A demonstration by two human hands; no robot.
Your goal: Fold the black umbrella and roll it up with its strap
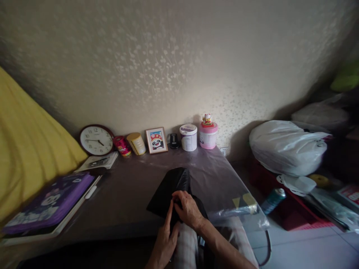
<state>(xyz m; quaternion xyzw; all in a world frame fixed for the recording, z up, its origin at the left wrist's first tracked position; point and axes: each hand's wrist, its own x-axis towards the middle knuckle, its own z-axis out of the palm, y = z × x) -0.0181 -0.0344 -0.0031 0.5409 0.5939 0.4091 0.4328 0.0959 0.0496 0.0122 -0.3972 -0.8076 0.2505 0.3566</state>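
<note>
A black, soft bag-like item (pixel 169 188) lies at the front of the table, partly over its edge and above my lap. Its flat panel spreads to the left, and a creased, shinier side shows on the right. My right hand (pixel 188 210) is over its near part, fingers bent and pinched together at the material. From below, my left hand (pixel 167 239) grips the near edge, its index finger reaching up to the right fingertips. What lies exactly between the fingertips is hidden. Under my hands the black item's lower part is out of sight.
The table (pixel 126 190) has a clear plastic cover. Along the wall stand a clock (pixel 97 140), cans, a framed panda picture (pixel 156 140) and tubs. A purple bag (pixel 50 203) lies left. Right of the table are a spray can (pixel 273 201), a red basket (pixel 297 220) and a white plastic bag (pixel 288 147).
</note>
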